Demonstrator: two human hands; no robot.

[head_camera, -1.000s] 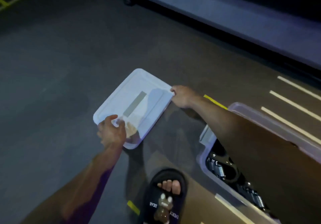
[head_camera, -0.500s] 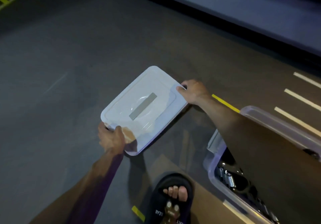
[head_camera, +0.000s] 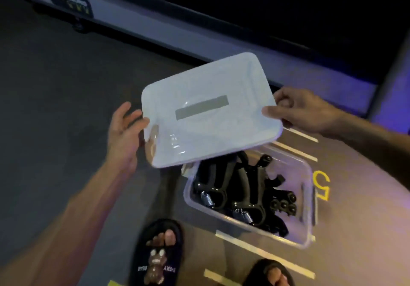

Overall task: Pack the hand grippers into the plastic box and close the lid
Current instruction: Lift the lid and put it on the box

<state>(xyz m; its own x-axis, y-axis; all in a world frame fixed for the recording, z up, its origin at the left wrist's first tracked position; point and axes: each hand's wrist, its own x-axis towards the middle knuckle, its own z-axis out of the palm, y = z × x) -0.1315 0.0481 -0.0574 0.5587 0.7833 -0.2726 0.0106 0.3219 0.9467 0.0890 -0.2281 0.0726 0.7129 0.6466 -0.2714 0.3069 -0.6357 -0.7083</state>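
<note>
Translucent white rectangular plastic lid [head_camera: 208, 110] is held in the air, long axis running left to right, tilted slightly. Right hand [head_camera: 304, 110] pinches its right short edge, thumb on top, fingers underneath. Left hand [head_camera: 125, 128] is at the left short edge with fingers spread; thumb touches the rim, full grasp not clear. Clear plastic box [head_camera: 307, 199] sits on the floor, nearer and to the right of the lid; only its far-left corner lies beneath. Black spring hand grippers [head_camera: 241, 192] fill it. Judgement: lid must travel nearer and rightward, and rotate to match the box's skewed axis, before lowering.
</note>
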